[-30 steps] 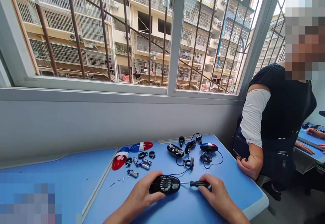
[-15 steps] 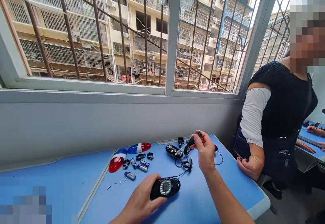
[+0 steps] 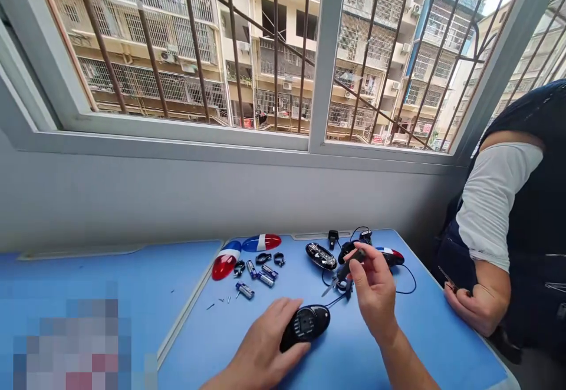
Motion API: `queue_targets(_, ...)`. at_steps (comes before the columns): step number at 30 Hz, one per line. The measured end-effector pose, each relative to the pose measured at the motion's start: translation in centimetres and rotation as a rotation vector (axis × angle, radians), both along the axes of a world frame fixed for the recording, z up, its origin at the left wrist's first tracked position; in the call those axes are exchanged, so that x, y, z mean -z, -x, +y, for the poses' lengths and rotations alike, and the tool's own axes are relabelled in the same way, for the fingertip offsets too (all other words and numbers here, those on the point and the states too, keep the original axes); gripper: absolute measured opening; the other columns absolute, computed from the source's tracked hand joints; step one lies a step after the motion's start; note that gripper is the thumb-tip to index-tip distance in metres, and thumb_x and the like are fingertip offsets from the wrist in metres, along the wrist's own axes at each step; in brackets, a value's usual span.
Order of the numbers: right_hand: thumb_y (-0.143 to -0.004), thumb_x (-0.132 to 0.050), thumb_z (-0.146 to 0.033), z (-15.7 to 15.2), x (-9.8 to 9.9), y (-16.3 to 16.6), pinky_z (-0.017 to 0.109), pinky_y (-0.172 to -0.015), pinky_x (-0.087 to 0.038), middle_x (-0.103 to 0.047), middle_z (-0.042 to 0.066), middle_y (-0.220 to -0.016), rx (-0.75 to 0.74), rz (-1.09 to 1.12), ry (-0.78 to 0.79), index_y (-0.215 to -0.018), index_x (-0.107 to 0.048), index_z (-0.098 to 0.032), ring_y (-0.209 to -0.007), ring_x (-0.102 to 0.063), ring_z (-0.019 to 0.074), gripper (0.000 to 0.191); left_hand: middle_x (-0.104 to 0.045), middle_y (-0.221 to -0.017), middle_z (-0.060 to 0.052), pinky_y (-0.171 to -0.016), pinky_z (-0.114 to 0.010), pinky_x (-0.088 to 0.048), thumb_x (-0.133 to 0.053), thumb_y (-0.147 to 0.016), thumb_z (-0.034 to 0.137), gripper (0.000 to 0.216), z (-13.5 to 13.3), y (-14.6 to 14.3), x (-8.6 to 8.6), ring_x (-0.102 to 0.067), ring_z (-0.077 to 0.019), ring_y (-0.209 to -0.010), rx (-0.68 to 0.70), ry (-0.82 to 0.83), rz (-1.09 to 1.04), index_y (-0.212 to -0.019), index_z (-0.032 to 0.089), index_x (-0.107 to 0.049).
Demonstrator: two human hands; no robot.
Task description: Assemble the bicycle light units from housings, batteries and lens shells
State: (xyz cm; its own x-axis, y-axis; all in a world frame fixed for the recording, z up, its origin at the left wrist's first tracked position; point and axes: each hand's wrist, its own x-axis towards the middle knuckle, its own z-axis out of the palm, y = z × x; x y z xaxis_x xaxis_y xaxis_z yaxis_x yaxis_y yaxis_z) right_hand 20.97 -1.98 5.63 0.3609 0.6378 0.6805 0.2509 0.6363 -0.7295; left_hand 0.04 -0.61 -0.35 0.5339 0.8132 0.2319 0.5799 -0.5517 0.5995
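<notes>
My left hand (image 3: 269,337) grips a black oval housing (image 3: 315,325) with a round patterned disc on its upturned face. A thin cable (image 3: 336,300) runs from its far end. A screwdriver (image 3: 346,268) with a dark handle is in the fingers of my right hand (image 3: 377,287), its shaft slanting down to the left, apart from the housing. Behind it lies an open black oval shell (image 3: 321,255) with shiny insides, beside cabled black parts partly hidden by my right hand. Several small screws (image 3: 210,306) lie left of my left hand.
Several blue-and-silver batteries (image 3: 265,278) and black ring clamps (image 3: 263,258) lie on the blue table (image 3: 190,343). Behind them are two red, white and blue covers (image 3: 227,260). A similar coloured unit (image 3: 391,256) lies far right. A person's arm (image 3: 495,213) is at the right edge.
The screwdriver tip has come away from the open shell area and now points lower, nearer the held housing. The view has turned, and the person at right stands closer to the frame edge.
</notes>
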Motion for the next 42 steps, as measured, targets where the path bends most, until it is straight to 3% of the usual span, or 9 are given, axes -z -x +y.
queue_targets(3, -0.090, -0.060, -0.020, -0.3, 0.2, 0.2, 0.026, -0.063, -0.059, -0.072, 0.004, -0.090, 0.051, -0.182, -0.088, -0.116, -0.060, -0.020, -0.071, -0.067, 0.0141, 0.026, -0.065, -0.111, -0.008, -0.087, -0.037, -0.051, -0.064, -0.071, 0.022, 0.045, 0.0, 0.3, -0.4, -0.062, -0.0278, -0.099, -0.005, -0.028, -0.025, -0.116, 0.022, -0.059)
queue_targets(8, -0.088, -0.059, -0.014, -0.3, 0.3, 0.9, 0.023, -0.058, -0.058, -0.072, 0.004, -0.086, 0.085, -0.344, -0.209, -0.117, -0.059, -0.020, -0.067, -0.067, 0.0130, 0.029, -0.069, -0.110, -0.008, -0.087, -0.038, -0.053, -0.060, -0.072, 0.020, 0.046, 0.1, 0.6, -1.0, -0.063, -0.0284, -0.099, -0.016, -0.106, -0.052, -0.117, 0.023, -0.059)
queue_targets(15, -0.088, -0.059, -0.017, -0.1, 0.5, 1.1, 0.024, -0.051, -0.056, -0.069, 0.004, -0.080, 0.136, -0.472, -0.253, -0.113, -0.061, -0.019, -0.058, -0.062, 0.0129, 0.026, -0.067, -0.108, -0.010, -0.085, -0.041, -0.052, -0.057, -0.076, 0.024, 0.050, 0.0, 0.5, 0.5, -0.061, -0.0294, -0.096, -0.005, -0.165, -0.051, -0.126, 0.021, -0.055)
queue_targets(23, -0.087, -0.059, -0.017, 0.1, 1.1, 1.1, 0.025, -0.050, -0.053, -0.067, 0.002, -0.075, 0.147, -0.551, -0.244, -0.113, -0.059, -0.020, -0.055, -0.058, 0.0130, 0.026, -0.064, -0.112, -0.009, -0.086, -0.042, -0.049, -0.063, -0.076, 0.026, 0.051, -0.2, 0.1, -0.1, -0.058, -0.0305, -0.101, -0.015, -0.083, 0.028, -0.126, 0.024, -0.054)
queue_targets(27, -0.088, -0.060, -0.017, 0.3, 1.3, 1.1, 0.025, -0.051, -0.053, -0.067, 0.002, -0.075, 0.145, -0.578, -0.231, -0.114, -0.058, -0.020, -0.057, -0.058, 0.0135, 0.026, -0.063, -0.113, -0.008, -0.086, -0.040, -0.048, -0.066, -0.074, 0.025, 0.049, 0.1, -0.1, 0.5, -0.057, -0.0298, -0.101, -0.043, -0.085, 0.016, -0.122, 0.025, -0.055)
queue_targets(36, -0.089, -0.058, -0.018, 0.6, 1.5, 1.0, 0.025, -0.050, -0.054, -0.069, 0.004, -0.080, 0.162, -0.571, -0.228, -0.113, -0.058, -0.020, -0.059, -0.062, 0.0140, 0.024, -0.065, -0.099, -0.006, -0.078, -0.037, -0.047, -0.064, -0.077, 0.030, 0.033, 0.3, 0.1, 0.1, -0.056, -0.0286, -0.093, -0.071, -0.087, 0.027, -0.109, 0.024, -0.061)
queue_targets(42, -0.089, -0.058, -0.018, 0.6, 1.3, 1.1, 0.025, -0.049, -0.055, -0.069, 0.004, -0.080, 0.181, -0.566, -0.238, -0.112, -0.059, -0.020, -0.057, -0.061, 0.0134, 0.023, -0.066, -0.104, -0.006, -0.081, -0.038, -0.047, -0.065, -0.076, 0.028, 0.039, 0.4, 0.1, 0.0, -0.056, -0.0286, -0.095, -0.042, -0.058, 0.010, -0.114, 0.023, -0.060)
